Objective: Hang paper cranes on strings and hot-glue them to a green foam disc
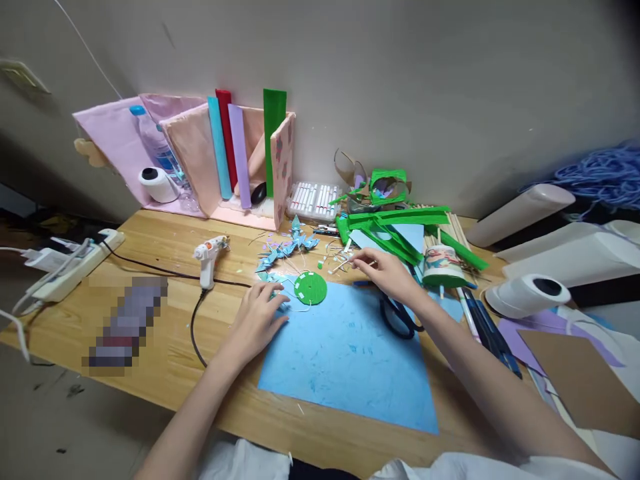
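My left hand (257, 319) rests palm down at the left edge of a blue paper sheet (350, 363), fingers slightly spread. Bluish scraps lie at its fingertips; I cannot tell whether it presses on them. Just right of those fingers sits a green disc (311, 288) with small white tabs and thin white string. My right hand (383, 272) is beyond the sheet, thumb and fingers pinching a short white stick (341, 267). Under the right wrist lie dark-handled scissors (397, 317). Folded blue paper pieces (285, 252) lie behind the disc.
A white glue gun (210, 260) stands at left, its black cord crossing the table to a power strip (75, 267). Behind are a pink organizer (190, 157), markers (315, 200) and green strips (400, 217). A decorated cup (443, 267) and cutters (493, 333) are at right.
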Demonstrator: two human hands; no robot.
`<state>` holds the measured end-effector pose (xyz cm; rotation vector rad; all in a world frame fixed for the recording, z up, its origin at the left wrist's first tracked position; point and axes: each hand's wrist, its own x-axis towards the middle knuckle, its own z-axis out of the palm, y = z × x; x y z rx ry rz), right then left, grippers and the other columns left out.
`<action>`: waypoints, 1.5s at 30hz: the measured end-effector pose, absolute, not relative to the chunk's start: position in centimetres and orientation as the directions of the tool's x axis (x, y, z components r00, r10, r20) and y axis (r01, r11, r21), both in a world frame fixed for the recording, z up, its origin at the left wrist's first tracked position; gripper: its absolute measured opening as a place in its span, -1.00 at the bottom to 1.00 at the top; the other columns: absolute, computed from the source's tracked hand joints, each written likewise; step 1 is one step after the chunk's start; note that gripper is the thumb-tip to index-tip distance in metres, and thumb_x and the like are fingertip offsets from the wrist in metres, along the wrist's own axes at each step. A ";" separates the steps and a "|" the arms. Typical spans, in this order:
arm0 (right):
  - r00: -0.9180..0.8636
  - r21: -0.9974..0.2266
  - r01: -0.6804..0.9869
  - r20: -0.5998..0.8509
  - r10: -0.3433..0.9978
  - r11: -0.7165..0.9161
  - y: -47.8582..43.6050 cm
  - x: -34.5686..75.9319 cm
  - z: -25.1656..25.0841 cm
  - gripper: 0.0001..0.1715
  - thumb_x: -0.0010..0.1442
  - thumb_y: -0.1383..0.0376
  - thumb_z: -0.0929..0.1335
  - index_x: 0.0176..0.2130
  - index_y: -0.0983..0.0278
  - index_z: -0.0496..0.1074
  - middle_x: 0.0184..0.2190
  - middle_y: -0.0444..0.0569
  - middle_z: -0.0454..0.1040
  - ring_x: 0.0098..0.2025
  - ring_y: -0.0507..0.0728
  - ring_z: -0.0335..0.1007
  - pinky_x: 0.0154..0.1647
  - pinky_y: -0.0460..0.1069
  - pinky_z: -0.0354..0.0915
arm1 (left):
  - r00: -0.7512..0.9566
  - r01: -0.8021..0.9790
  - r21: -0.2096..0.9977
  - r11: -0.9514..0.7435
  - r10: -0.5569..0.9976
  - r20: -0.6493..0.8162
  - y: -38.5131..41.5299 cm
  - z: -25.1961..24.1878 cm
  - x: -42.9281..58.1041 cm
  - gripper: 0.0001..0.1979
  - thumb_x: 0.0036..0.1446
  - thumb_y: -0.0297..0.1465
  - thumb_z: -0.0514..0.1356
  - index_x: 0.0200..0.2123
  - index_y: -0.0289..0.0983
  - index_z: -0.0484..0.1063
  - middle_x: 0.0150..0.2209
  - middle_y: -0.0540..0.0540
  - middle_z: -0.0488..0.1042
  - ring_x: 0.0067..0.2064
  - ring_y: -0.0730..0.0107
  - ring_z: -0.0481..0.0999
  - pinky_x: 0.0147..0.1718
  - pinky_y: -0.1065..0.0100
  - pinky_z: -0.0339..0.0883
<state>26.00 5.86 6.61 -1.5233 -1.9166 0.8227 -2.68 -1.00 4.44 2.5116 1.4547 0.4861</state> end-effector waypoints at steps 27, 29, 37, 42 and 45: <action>-0.374 -0.195 0.905 0.063 0.925 0.379 10.3 24.3 2.4 -0.85 0.16 0.31 0.32 -0.34 0.24 0.52 -0.34 0.04 0.48 -0.19 0.19 0.26 -0.34 -0.01 0.18 | 0.398 0.662 0.491 -0.566 0.821 0.409 -0.9 4.1 5.7 -0.70 0.21 -0.45 -0.02 -0.57 -0.27 0.29 -0.57 -0.03 0.33 -0.46 0.43 0.27 -0.42 0.36 0.12; -0.381 -0.184 0.903 0.068 0.922 0.387 10.4 24.1 2.4 -0.83 0.17 0.30 0.31 -0.34 0.25 0.51 -0.34 0.05 0.47 -0.18 0.19 0.25 -0.33 -0.01 0.19 | 0.385 0.665 0.492 -0.562 0.822 0.419 -0.9 4.1 5.5 -0.70 0.21 -0.45 -0.02 -0.57 -0.27 0.29 -0.58 -0.03 0.32 -0.46 0.43 0.27 -0.43 0.36 0.12; -0.413 -0.115 0.901 0.066 0.908 0.418 10.7 23.6 2.5 -0.75 0.17 0.38 0.24 -0.40 0.29 0.50 -0.37 0.09 0.45 -0.20 0.20 0.24 -0.33 -0.01 0.18 | 0.367 0.659 0.511 -0.553 0.828 0.424 -1.1 3.9 5.3 -0.71 0.20 -0.46 -0.01 -0.58 -0.27 0.28 -0.58 -0.03 0.31 -0.47 0.44 0.27 -0.43 0.37 0.12; -0.385 -0.172 0.902 0.094 0.918 0.396 10.8 23.6 2.7 -0.81 0.11 0.37 0.27 -0.42 0.29 0.46 -0.39 0.06 0.47 -0.23 0.17 0.26 -0.33 -0.03 0.19 | 0.345 0.655 0.536 -0.532 0.842 0.414 -1.1 4.2 5.1 -0.70 0.20 -0.45 -0.02 -0.58 -0.27 0.29 -0.58 -0.03 0.33 -0.47 0.44 0.28 -0.43 0.37 0.13; -0.302 -0.401 0.858 0.108 0.947 0.320 11.0 24.1 2.8 -0.88 0.06 0.34 0.30 -0.43 0.29 0.45 -0.40 0.01 0.49 -0.27 0.13 0.32 -0.29 -0.04 0.21 | 0.314 0.654 0.564 -0.505 0.859 0.405 -1.1 4.2 4.9 -0.70 0.20 -0.44 -0.02 -0.57 -0.27 0.31 -0.57 -0.04 0.35 -0.45 0.43 0.30 -0.41 0.36 0.15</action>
